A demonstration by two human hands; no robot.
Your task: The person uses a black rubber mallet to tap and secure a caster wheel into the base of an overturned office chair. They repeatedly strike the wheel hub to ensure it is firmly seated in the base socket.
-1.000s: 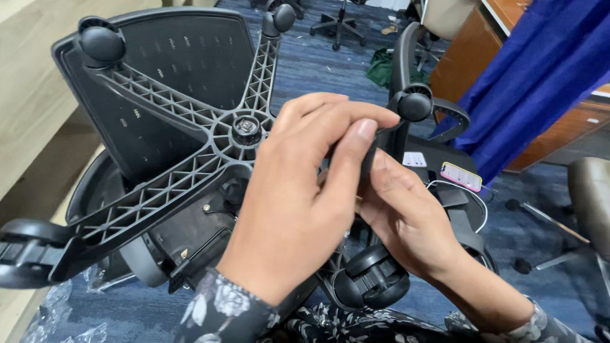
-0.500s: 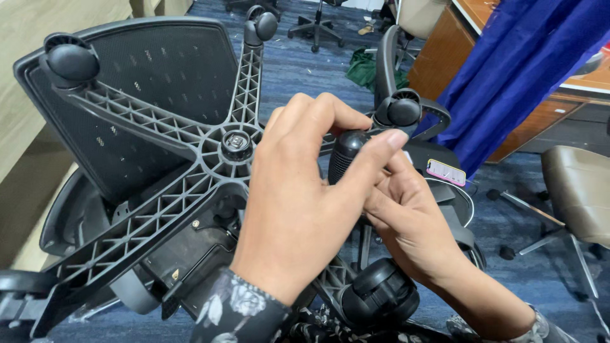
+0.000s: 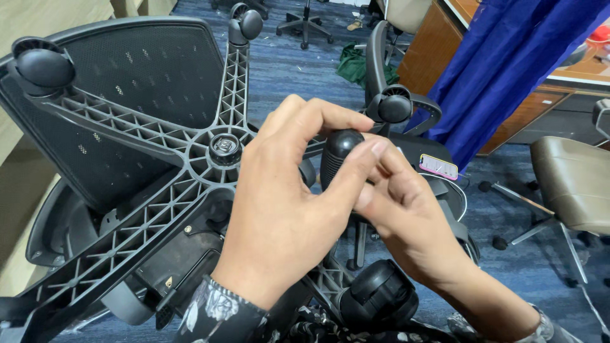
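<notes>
I have both hands on the black plastic caster wheel (image 3: 338,159) at the middle of the view. My left hand (image 3: 279,216) comes over it from the left, fingers curled narrow around its rounded top, with the fingertip (image 3: 375,151) pressed on its right flank. My right hand (image 3: 400,216) comes up from below on the right, its fingers closed tight against the wheel's lower side; how far they wrap behind it I cannot tell, since the left hand covers that part.

The wheel sits just above one arm of the black ribbed five-arm plastic chair base (image 3: 159,190), which is turned underside-up on an overturned office chair. The round metal hub (image 3: 225,147) lies left of the wheel. Other casters are already on the arm tips: one at far left (image 3: 44,67), one at the top (image 3: 249,24), one right of my fingers (image 3: 394,108), and a large one near the bottom (image 3: 378,295). The chair's black mesh back (image 3: 152,63) lies behind the base.

To do this well, I judge I should keep the wheel's stem in line with the socket at the arm end, which is hidden under my hands, press straight along that line without rocking, and let the right hand brace the arm so it cannot swing away. A tilted push could jam the stem.

A blue cloth drape (image 3: 508,70) hangs at the right, beside a tan padded chair (image 3: 572,184)
</notes>
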